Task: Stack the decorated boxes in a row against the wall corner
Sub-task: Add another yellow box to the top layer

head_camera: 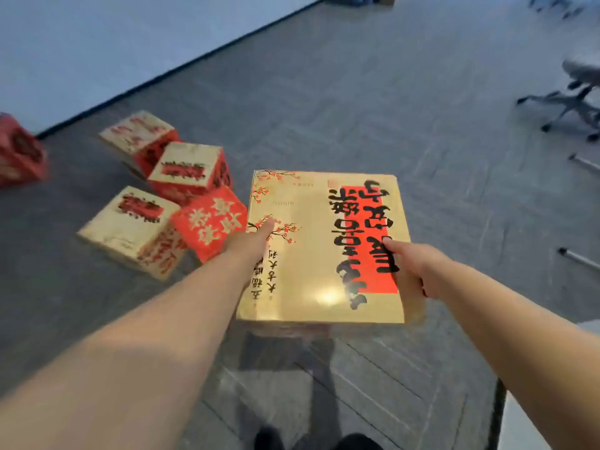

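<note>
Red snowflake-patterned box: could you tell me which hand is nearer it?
Left. The left hand holds the gold box beside the red box; the right hand grips its opposite edge.

The large gold box (324,248) is up in the air above the floor (357,108), its shiny top face almost level. This face has a red band with big black brush characters and thin branches with red blossoms. The left hand (250,241) grips its left edge and the right hand (418,271) grips its right edge, each with the thumb on top.

Four smaller boxes lie in a loose cluster on the floor, near the floor's edge along the wall (97,43). They are a far gold-topped box (139,138), just beside it a middle gold-topped box (190,168), a near gold-topped box (130,228), and a red flowered box (211,222), which is tilted. One blurred red box (19,154) stands apart from the cluster.
</note>
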`<state>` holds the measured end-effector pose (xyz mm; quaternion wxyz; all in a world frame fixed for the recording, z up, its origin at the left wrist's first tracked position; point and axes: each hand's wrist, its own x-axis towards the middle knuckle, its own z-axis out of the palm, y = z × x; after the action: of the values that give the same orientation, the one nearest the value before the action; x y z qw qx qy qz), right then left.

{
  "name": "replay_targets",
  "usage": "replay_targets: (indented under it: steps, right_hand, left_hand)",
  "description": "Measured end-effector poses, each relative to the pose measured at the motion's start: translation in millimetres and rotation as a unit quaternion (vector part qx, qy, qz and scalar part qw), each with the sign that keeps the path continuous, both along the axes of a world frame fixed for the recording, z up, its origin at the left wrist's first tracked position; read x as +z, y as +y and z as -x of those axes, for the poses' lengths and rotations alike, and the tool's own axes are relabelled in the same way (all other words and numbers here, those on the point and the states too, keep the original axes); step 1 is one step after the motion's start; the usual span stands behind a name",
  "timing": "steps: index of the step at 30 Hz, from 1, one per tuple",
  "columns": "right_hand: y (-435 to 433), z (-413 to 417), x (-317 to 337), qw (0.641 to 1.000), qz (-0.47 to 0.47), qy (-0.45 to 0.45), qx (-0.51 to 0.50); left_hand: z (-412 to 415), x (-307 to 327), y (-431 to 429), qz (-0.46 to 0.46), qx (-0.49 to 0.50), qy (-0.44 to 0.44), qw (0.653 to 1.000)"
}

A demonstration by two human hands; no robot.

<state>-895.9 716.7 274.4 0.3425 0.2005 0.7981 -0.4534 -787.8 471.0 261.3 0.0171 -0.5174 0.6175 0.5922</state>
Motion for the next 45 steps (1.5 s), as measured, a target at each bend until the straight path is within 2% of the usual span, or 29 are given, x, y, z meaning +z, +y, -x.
replay_targets:
  steps: [3,6,8,12,16,20,26,33,36,40,45]
  right_hand:
    - [-86.4,-8.6,99.0,0.994,0.056,0.075,0.053]
    - [-172.8,-42.5,174.9,0.976,0.124,0.129,0.121]
    - [-224.0,-65.8,206.2,0.96,0.167,0.152,0.167]
    - [-341.3,-153.6,248.6,0.904,0.236,0.182,0.305]
    - [-417.4,-296.9,263.9,0.811,0.31,0.145,0.475]
    - [-426.4,-457.1,267.1,0.727,0.328,0.101,0.594]
    - [-414.2,-688.0,248.6,0.643,0.342,0.013,0.686]
    - [-398.6,-948.5,236.0,0.581,0.302,-0.047,0.754]
    - [-385.1,-1041.7,233.3,0.57,0.278,-0.066,0.77]
    - [-388.9,-1165.2,228.9,0.548,0.262,-0.077,0.79]
    - [-419.2,-1332.3,203.5,0.508,0.26,-0.084,0.817]
  left_hand:
    - [-42.3,119.1,-69.8,0.032,0.073,0.059,0.995]
    - [-112.2,203.1,-130.6,0.077,0.145,0.127,0.978]
    - [-158.1,239.6,-161.4,0.115,0.189,0.141,0.965]
    - [-306.8,286.1,-196.1,0.185,0.311,0.178,0.915]
    - [-472.7,293.8,-177.0,0.214,0.47,0.173,0.839]
    - [-617.1,286.6,-123.6,0.236,0.578,0.141,0.769]
    - [-827.8,270.6,-45.8,0.265,0.665,0.102,0.691]
    - [-1050.4,256.0,30.7,0.266,0.748,0.113,0.598]
    - [-1130.5,252.9,53.5,0.255,0.773,0.112,0.57]
    - [-1234.1,237.6,64.4,0.24,0.81,0.122,0.521]
    - [-1368.5,198.2,52.1,0.207,0.847,0.114,0.477]
